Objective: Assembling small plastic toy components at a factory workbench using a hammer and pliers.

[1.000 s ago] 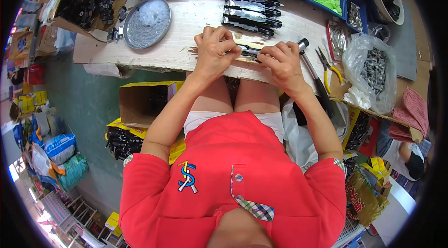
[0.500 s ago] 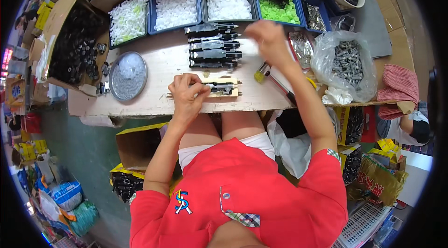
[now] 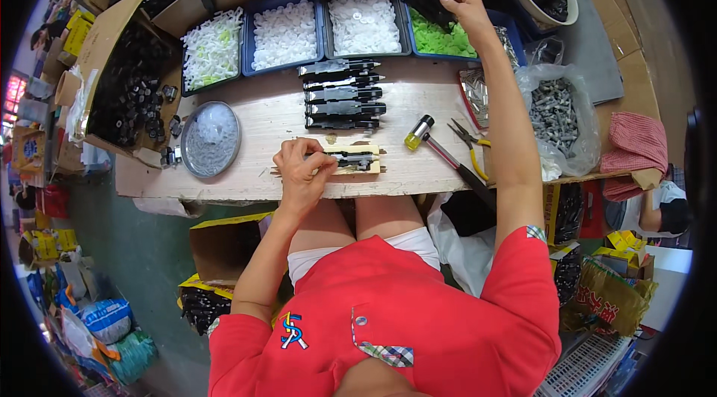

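- Cardboard box [image 3: 123, 83] of dark, knobby plastic parts stands open at the far left, well apart from either hand.
- Round metal dish [image 3: 211, 138] with a dull, pale fill lies flat on the tabletop [image 3: 246, 180], to the left of the left hand.
- Left hand [image 3: 302, 173] rests on the near part of the bare wooden tabletop, fingers curled down onto the left end of a small black part [image 3: 357, 160]; its grip looks closed on that end, though how firmly cannot be told.
- The black part lies on a pale wooden block [image 3: 351, 167], its long axis running left to right, so it extends rightward from the left grip.
- Beyond that grip, away from the body, a stack of long black parts [image 3: 343, 94] lies in parallel rows, axes also left to right.
- Blue trays [image 3: 287, 35] of white plastic pieces line the far edge.
- Right of the block lie a small mallet [image 3: 432, 141] with a yellow head end and pliers [image 3: 469, 149] with yellow handles, both angled.
- Right hand [image 3: 467, 12] is stretched far across, at the tray of bright green pieces [image 3: 441, 40]; fingers bend down over it, but whether they hold anything cannot be told.
- The left hand is far nearer the black part.
- Clear bag of grey screws [image 3: 556, 117] sits at the far right.
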The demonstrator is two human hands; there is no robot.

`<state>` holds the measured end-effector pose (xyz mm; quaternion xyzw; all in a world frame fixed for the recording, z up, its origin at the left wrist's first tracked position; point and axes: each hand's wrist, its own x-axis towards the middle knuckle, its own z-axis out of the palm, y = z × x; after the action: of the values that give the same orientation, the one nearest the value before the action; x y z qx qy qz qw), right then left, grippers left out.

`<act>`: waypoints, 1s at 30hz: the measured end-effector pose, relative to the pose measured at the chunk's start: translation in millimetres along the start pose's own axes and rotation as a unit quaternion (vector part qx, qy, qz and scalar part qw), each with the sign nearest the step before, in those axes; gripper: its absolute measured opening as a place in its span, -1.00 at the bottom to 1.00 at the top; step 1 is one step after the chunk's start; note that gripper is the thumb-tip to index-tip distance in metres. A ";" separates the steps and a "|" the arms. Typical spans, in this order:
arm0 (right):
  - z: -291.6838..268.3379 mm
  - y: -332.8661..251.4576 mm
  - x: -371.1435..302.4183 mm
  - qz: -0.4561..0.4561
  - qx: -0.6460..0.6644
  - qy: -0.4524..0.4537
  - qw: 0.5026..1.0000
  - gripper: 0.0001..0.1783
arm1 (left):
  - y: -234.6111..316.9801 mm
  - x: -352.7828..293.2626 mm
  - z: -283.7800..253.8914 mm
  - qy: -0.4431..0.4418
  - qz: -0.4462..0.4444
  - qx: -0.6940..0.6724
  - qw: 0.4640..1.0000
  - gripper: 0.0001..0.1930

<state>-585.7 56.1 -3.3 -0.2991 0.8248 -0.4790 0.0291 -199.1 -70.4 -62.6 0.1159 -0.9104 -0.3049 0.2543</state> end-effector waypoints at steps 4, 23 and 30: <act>9.3 -46.0 -46.2 0.041 0.263 -0.111 0.957 -0.68 | -4.1 -4.4 0.0 0.011 -0.007 0.003 1.000 -0.90; 129.7 -114.4 -242.2 -0.304 -0.201 -0.121 0.923 -0.74 | -35.3 -19.1 -36.0 0.034 -0.056 -0.210 0.976 -0.69; 143.2 -113.3 -239.9 -0.306 -0.212 -0.123 0.920 -0.75 | -40.7 -15.9 -29.8 0.042 -0.034 -0.165 0.985 -0.66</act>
<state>-288.5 29.4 -46.2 -0.5928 0.7650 -0.2380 -0.0815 -167.5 -111.4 -73.5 0.1162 -0.8318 -0.4542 0.2970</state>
